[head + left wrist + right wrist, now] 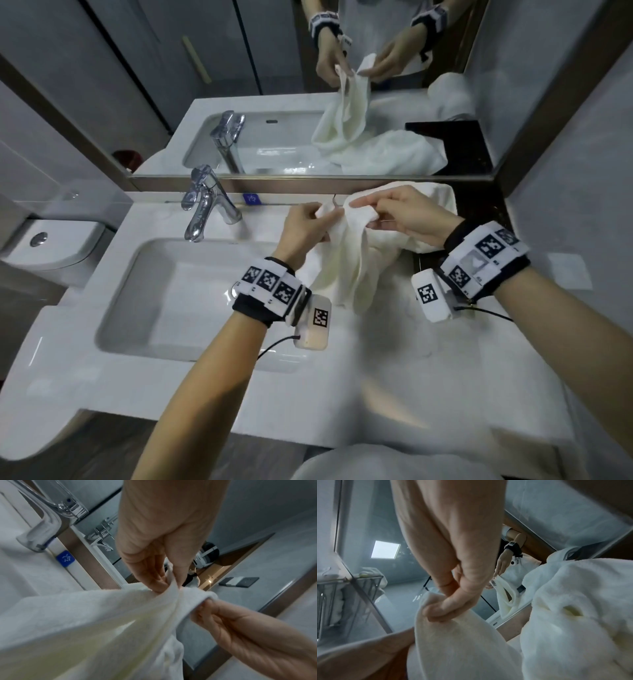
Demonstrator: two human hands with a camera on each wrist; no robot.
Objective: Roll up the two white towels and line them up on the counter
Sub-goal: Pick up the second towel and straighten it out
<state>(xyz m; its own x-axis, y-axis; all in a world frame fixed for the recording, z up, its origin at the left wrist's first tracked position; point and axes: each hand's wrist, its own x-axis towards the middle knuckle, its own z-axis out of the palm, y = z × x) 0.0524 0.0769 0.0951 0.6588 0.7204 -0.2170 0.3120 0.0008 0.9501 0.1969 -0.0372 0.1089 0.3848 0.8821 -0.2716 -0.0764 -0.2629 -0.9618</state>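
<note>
I hold one white towel (349, 260) up over the counter to the right of the sink, its lower part hanging down in folds. My left hand (305, 226) pinches its top edge (171, 582) between thumb and fingers. Close beside it my right hand (380, 212) pinches the same edge (440, 609). A second white towel (424, 205) lies crumpled behind, on a black tray by the mirror; in the right wrist view this second towel (573, 615) fills the right side.
The white counter (376, 377) holds a sunken sink (178, 301) at left with a chrome tap (205, 205) behind it. The mirror (308, 85) runs along the back. A black tray (493, 212) sits at back right, and a toilet (51, 246) stands far left.
</note>
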